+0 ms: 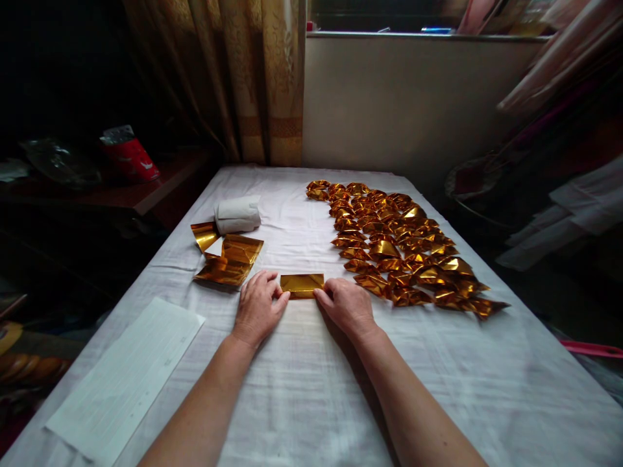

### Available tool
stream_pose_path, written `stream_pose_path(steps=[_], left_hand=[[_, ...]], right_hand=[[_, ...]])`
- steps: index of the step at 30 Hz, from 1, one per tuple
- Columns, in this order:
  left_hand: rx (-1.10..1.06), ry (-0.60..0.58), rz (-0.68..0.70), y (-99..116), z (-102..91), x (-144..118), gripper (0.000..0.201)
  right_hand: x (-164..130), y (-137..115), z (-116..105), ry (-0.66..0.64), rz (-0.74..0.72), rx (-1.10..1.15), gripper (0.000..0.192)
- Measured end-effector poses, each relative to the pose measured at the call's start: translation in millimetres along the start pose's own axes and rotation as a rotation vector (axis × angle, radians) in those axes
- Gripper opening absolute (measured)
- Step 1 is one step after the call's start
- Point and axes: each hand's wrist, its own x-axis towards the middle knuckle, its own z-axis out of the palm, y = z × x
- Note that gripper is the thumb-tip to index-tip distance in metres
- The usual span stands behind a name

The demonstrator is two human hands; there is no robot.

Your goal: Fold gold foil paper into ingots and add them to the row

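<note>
A strip of gold foil paper [302, 283], folded into a small rectangle with a crease along its near side, lies flat on the cloth-covered table. My left hand [259, 306] grips its left end, thumb at the near corner and fingers curled beside it. At the opposite end, my right hand [348, 303] is closed, its thumb pressing the near right corner; its other fingertips are partly hidden. Left of my hands rest loose gold foil sheets [236, 259], some bent. To the right, rows of folded gold foil pieces [384, 249] with pointed ends cover the cloth.
Behind the loose sheets sits a white paper roll [237, 214]. A pale lined paper sheet [127, 381] lies at the table's left. White cloth [302, 415] covers the tabletop. A red container [130, 159] stands on a dark side table; a curtain [243, 78] hangs behind.
</note>
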Motion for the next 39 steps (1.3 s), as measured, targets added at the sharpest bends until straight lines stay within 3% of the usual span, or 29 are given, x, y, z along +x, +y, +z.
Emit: stream_pose_path(steps=[6,9,14,19,28,39], left_hand=[[0.017,-0.001,-0.016,2,0.5,1,0.016],[0.012,0.009,-0.035,2,1.7,0,0.011],[0.005,-0.029,-0.021,4,1.3,-1,0.003],[0.014,-0.042,-0.026,9,1.0,0,0.003],[0.056,-0.023,-0.022,16,6.3,1,0.015],[0.029,-0.051,-0.018,7,4.2,0,0.006]], right_hand=[[-2,-3,-1,-0.017,0.054,0.021,0.023],[-4,-2,3,0.033,0.061,0.066,0.016],[-5,1,12,0.129,-0.057,0.097,0.009],[-5,0,13,0.160,-0.135,0.061,0.013],[-3,-20,17,0.194,-0.130,0.072,0.023],[-7,6,13,0.124,-0.058,0.132,0.012]])
